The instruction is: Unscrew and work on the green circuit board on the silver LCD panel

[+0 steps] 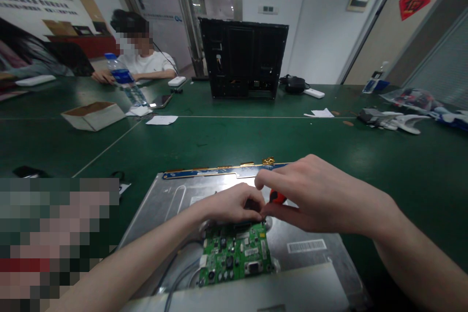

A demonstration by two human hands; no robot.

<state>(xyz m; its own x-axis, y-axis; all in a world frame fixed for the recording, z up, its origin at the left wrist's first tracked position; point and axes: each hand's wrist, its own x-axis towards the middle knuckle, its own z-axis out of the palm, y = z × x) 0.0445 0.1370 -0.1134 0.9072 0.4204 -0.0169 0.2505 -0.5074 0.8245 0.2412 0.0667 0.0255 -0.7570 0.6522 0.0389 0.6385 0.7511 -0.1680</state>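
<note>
A green circuit board (237, 253) lies on the silver metal back of a display panel (307, 263). My left hand (236, 203) is at the board's far edge, with its fingers curled and the fingertips close together; what they pinch is hidden. My right hand (310, 197) reaches in from the right and is closed around a red-and-black screwdriver (277, 197), mostly hidden by the palm and fingers. Both hands' fingertips meet near the board's far right corner. A blue strip board (219, 171) runs along the panel's far edge. Grey cables (183, 273) lie left of the green board.
A black monitor housing (243, 58) stands at the back. Left are an open cardboard box (94, 116), a tilted water bottle (126, 80) and a phone (161, 102). A person (146, 61) sits across the green table (234, 136). Gloves (391, 119) lie to the right.
</note>
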